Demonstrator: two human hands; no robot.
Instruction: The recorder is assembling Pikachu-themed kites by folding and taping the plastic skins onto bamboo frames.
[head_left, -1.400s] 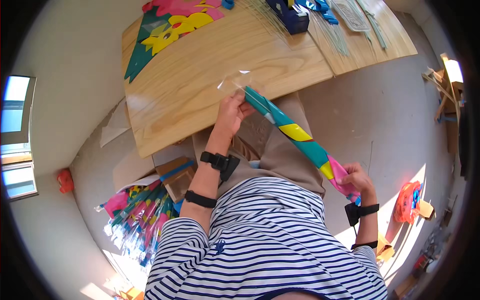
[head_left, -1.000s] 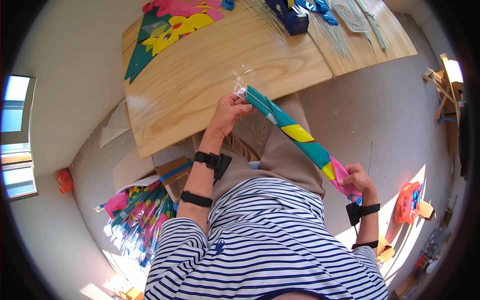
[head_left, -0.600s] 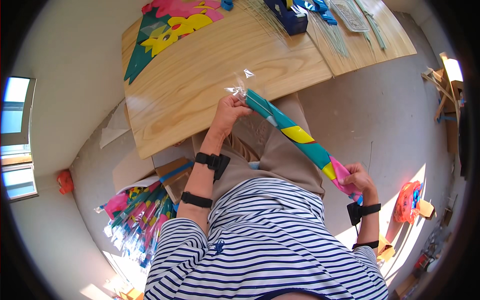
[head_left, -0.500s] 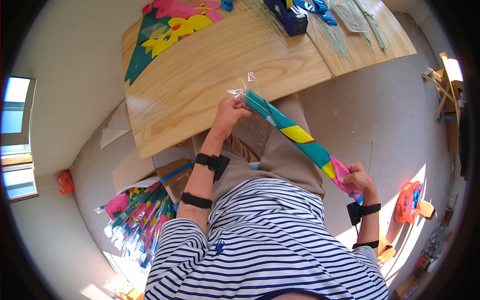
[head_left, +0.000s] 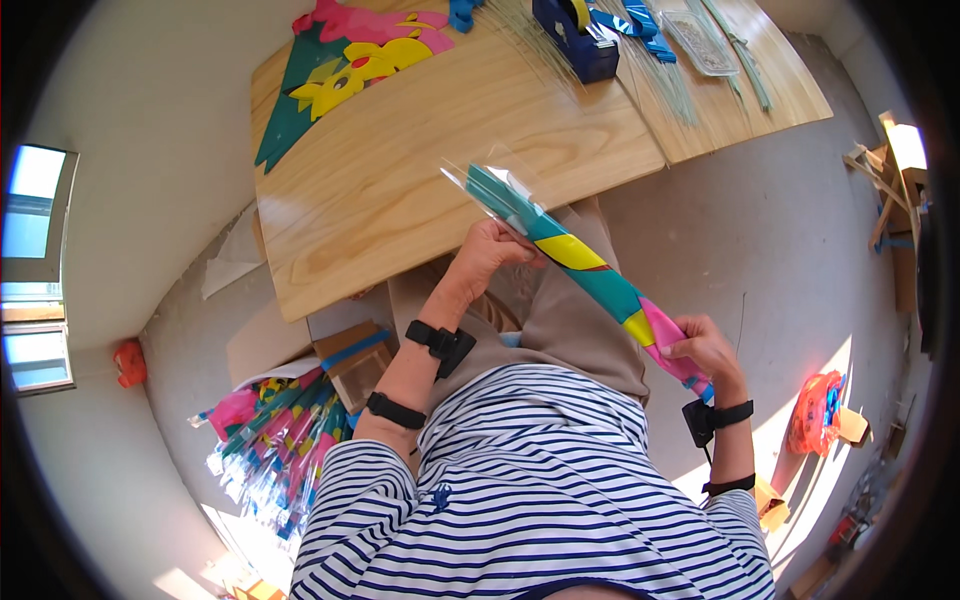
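Observation:
A rolled-up kite (head_left: 605,290), green, yellow and pink, slants across my lap from the table's front edge down to my right. A clear plastic sleeve (head_left: 518,190) shows around its upper green end and sticks out beyond it. My left hand (head_left: 492,258) is closed, its thumb and fingers pinching the sleeve at the kite's left side below that end. Around the pink lower end my right hand (head_left: 703,350) is wrapped, its thumb on top. How far the sleeve reaches down the roll is hard to see.
On the wooden table (head_left: 420,210) lie a spread kite (head_left: 318,85), a dark blue tape dispenser (head_left: 578,40), thin pale rods (head_left: 665,85) and a clear plastic box (head_left: 702,45). Many packed kites (head_left: 280,440) are heaped at lower left beside a cardboard box (head_left: 358,365). A red bag (head_left: 818,410) stands right.
My left hand has slid down along the kite toward me, and the green end with the sleeve now projects past it over the table. My right hand keeps hold of the pink end.

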